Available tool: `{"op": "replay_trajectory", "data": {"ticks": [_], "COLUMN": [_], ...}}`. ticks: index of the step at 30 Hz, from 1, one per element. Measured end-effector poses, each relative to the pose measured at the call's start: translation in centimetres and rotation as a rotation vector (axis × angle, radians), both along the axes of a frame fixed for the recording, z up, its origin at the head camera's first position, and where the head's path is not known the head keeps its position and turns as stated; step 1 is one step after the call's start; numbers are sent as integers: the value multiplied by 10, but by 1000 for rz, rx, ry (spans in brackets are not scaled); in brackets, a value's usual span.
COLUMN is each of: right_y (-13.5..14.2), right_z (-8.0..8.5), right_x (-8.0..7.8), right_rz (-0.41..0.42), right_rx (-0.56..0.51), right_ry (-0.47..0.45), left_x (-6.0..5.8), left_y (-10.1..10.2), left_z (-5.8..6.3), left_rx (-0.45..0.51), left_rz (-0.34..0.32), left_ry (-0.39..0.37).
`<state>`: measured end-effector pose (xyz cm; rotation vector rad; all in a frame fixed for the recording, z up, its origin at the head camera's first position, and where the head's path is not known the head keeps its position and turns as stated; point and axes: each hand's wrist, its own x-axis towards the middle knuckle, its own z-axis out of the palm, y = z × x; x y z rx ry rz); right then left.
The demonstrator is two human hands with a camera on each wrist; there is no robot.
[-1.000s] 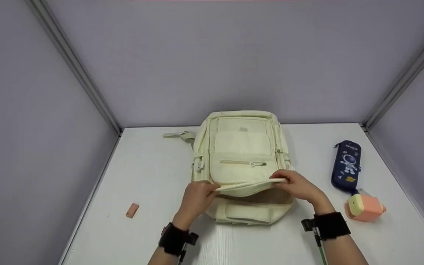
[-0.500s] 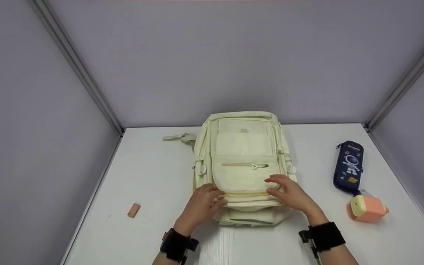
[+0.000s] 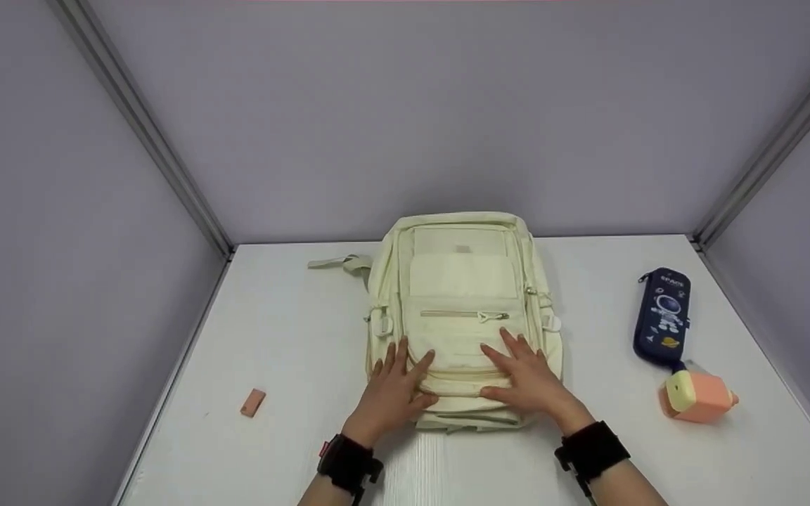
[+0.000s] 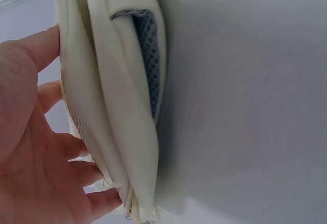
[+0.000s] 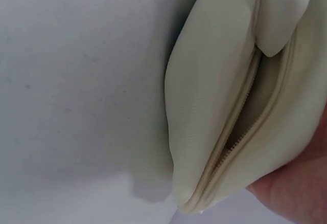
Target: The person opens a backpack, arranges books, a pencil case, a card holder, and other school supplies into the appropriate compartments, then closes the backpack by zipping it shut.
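Lying near the middle of the white bench (image 3: 292,323), a cream backpack (image 3: 465,274) has both hands on its lower front. The left hand (image 3: 389,393) rests at the lower left, fingers (image 3: 401,358) spread and nearly straight, touching the fabric without gripping it; the left wrist view shows them against the bag's edge, near a mesh-lined pocket (image 4: 149,50). The right hand (image 3: 531,381) lies at the lower right, its fingers likewise fanned out and holding nothing. The right wrist view catches a parted zip (image 5: 250,131), but too little of that hand to tell how hard it presses. Left of the bag lies a small pink block (image 3: 253,403); well to the right, a navy pencil case (image 3: 662,316) lies just beyond a peach-and-yellow container (image 3: 704,397).
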<state>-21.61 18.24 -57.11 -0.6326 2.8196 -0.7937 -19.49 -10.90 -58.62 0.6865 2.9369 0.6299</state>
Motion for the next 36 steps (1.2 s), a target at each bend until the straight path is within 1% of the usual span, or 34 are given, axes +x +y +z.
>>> {"op": "replay_trajectory", "data": {"ticks": [5, 10, 13, 15, 16, 18, 20, 22, 24, 25, 27, 29, 33, 36], "right_y": [-2, -6, -9, -10, -10, -10, -9, -8, -8, -8, -8, -9, -11, -12], "right_z": [4, 11, 13, 14, 14, 14, 13, 12, 11, 11, 11, 11, 13, 17], "right_x": [-4, -11, -16, -18, -18, -18, -18, -18, -18, -18, -19, -19, -18, -17], "right_rz": [-8, -38, -42, -38, -36, -29, -22, -17, -12, -13, -13, -16, -6, 6], "right_rx": [5, 12, 31, 41, 45, 45, 46, 42, 38, 39, 37, 37, 56, 79], "right_ry": [-38, -63, -77, -87, -91, -94, -96, -97, -92, -94, -89, -84, -83, -82], "left_x": [-3, -10, -15, -21, -25, -34, -45, -57, -68, -73, -81, -89, -100, -104], "left_y": [2, 4, -1, -8, -12, -20, -29, -37, -43, -46, -50, -53, -55, -54], "left_z": [-5, -5, -2, 0, 1, 1, 0, -1, -2, -2, -3, -3, -4, -4], "left_rx": [6, 24, 93, 195, 256, 384, 479, 526, 531, 525, 509, 495, 464, 450], "left_rz": [7, 6, -3, 0, 13, 61, 138, 239, 337, 376, 428, 444, 427, 414], "left_ry": [16, 18, -7, -24, -28, -13, 24, 59, 76, 71, 44, -6, -118, -166]}}
